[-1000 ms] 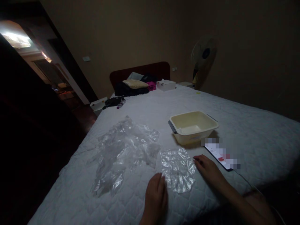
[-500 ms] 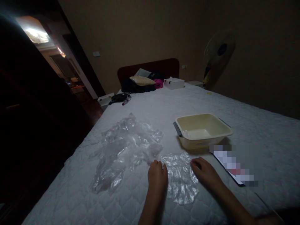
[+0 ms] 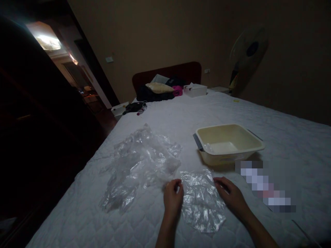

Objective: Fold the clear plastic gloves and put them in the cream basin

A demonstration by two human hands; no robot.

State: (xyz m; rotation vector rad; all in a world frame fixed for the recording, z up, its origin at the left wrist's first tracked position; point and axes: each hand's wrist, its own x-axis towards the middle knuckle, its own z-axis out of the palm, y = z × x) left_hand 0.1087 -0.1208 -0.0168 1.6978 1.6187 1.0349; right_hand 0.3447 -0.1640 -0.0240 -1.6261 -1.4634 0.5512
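A cream tub (image 3: 230,143) sits on the white quilted bed (image 3: 181,119). A plastic sheet (image 3: 201,201) lies just in front of the tub, crumpled bags (image 3: 141,162) to its left, and clothes (image 3: 157,92) far behind it.

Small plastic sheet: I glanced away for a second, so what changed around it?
The left hand slid forward along the small plastic sheet to its far left corner, where the fingers now curl, seemingly pinching it. The right hand stayed at the sheet's right edge. The big crumpled plastic and the cream tub did not move.
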